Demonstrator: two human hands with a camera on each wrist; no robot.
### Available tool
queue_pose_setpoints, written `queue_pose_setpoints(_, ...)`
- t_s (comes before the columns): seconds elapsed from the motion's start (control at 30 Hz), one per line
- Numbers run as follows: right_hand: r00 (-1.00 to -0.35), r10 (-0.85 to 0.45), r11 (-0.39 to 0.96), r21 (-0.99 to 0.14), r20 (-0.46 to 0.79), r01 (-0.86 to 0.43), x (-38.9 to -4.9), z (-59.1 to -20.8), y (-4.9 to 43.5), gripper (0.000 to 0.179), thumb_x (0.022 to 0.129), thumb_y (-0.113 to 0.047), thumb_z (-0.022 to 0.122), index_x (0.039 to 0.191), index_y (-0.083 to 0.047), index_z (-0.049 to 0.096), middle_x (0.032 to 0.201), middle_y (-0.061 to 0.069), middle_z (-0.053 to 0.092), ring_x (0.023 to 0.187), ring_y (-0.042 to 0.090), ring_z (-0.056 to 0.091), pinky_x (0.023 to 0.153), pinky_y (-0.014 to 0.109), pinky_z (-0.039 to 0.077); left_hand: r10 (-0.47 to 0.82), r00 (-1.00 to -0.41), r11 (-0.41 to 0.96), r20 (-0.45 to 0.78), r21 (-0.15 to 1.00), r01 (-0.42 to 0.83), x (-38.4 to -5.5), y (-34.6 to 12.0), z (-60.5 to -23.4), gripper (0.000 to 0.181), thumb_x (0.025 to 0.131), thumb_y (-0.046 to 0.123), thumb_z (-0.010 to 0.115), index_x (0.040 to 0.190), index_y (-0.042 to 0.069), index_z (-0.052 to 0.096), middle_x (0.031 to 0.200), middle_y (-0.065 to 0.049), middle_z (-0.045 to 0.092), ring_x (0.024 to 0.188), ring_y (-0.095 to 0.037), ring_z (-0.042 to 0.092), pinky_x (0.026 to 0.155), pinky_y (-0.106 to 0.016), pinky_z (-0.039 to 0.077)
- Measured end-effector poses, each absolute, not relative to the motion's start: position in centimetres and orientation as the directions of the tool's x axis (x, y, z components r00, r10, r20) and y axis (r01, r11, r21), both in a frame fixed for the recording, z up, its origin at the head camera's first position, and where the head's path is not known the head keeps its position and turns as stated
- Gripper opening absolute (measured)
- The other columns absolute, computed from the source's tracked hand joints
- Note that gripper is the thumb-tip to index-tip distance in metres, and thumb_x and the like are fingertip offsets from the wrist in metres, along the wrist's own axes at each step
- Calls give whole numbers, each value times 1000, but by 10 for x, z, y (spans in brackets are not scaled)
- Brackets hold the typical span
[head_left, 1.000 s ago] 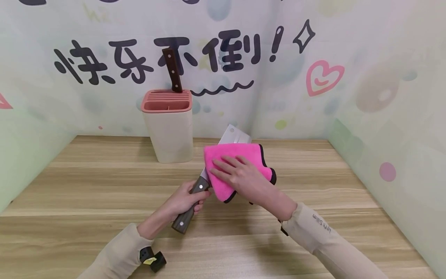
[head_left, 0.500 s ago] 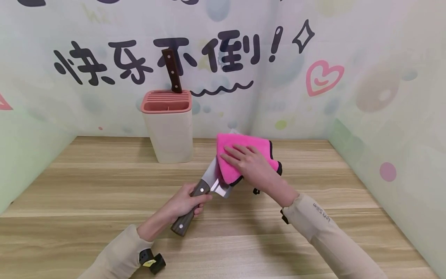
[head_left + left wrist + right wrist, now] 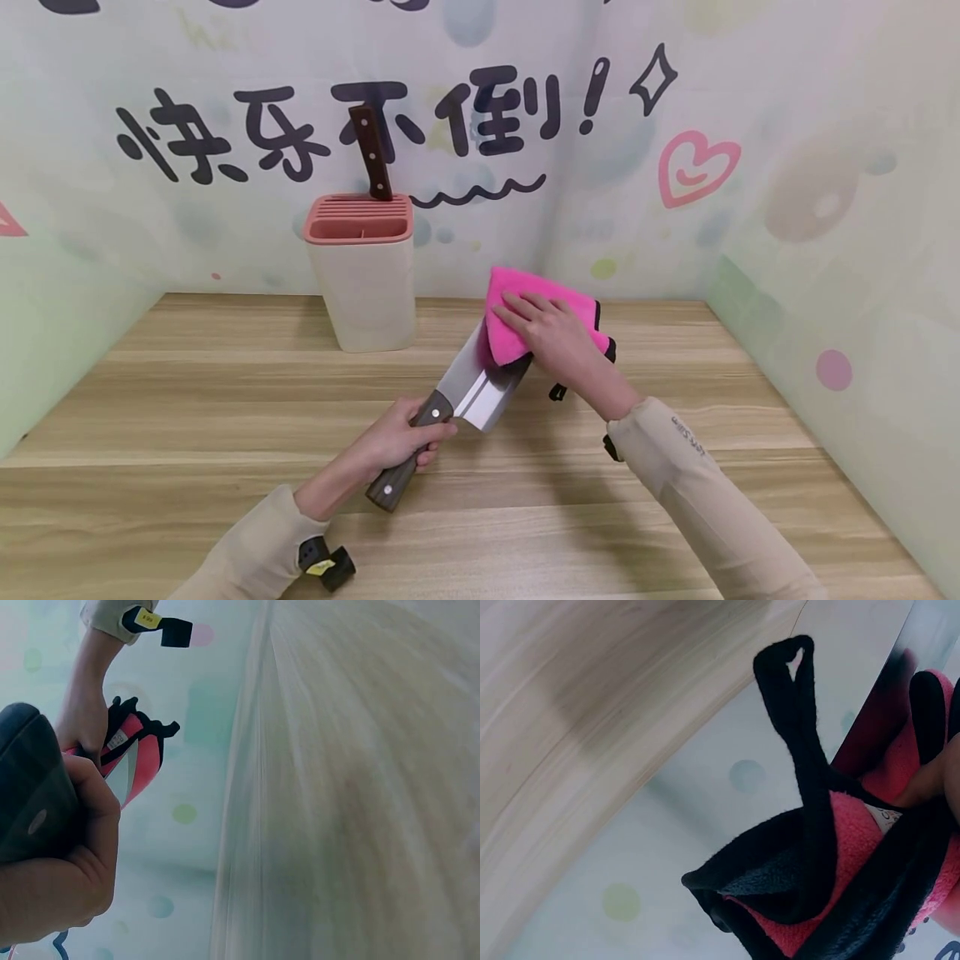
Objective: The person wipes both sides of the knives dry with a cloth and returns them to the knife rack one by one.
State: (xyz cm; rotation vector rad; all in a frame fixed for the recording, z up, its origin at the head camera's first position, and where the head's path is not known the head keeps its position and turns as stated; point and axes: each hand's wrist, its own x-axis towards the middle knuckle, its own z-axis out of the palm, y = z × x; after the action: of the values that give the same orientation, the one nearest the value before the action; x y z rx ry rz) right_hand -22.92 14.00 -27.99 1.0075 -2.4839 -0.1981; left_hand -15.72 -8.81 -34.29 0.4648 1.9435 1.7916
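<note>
My left hand point(image 3: 393, 435) grips the dark wooden handle of a cleaver point(image 3: 474, 385), its broad blade slanting up and to the right above the table. Over the far end of that blade lies a folded pink towel point(image 3: 504, 340) with black edging. My right hand point(image 3: 558, 340) holds the towel there, fingers spread across its top side. The left wrist view has the cleaver handle point(image 3: 37, 791) large in the curled left hand, with the towel point(image 3: 146, 761) on both sides of the blade. A black loop point(image 3: 784, 690) dangles from the towel in the right wrist view.
A white knife block point(image 3: 367, 296) with a pink slotted top stands at the back left, one brown-handled knife point(image 3: 372, 152) upright in it. The wood-grain table point(image 3: 225, 400) meets a printed backdrop point(image 3: 637, 208) at its rear and sides.
My right hand and the towel have slid up and right along the blade toward its far end, baring the blade near the handle. My left hand keeps its grip almost in place.
</note>
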Motion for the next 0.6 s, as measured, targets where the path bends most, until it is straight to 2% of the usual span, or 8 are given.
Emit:
queue_pose_setpoints(0.3,-676,-649,760,255,350,-598,-237,-283,148,53,77,8,58,126,-9,50,127,13,50,117,28,45,91,46,42,528,-841,117,-118,991,-65,-157,-87,-344,18,86,12,57,82,1,43,56,1,44,42,-6,41,40,-18,38)
queue_pose_setpoints(0.6,-673,-639,769,273,372,-578,-237,-285,150,53,78,5,60,127,-9,49,130,13,47,117,31,45,90,46,42,528,-839,109,-134,990,-89,-157,-86,-342,19,86,13,57,85,1,43,57,1,43,43,-5,41,41,-18,39)
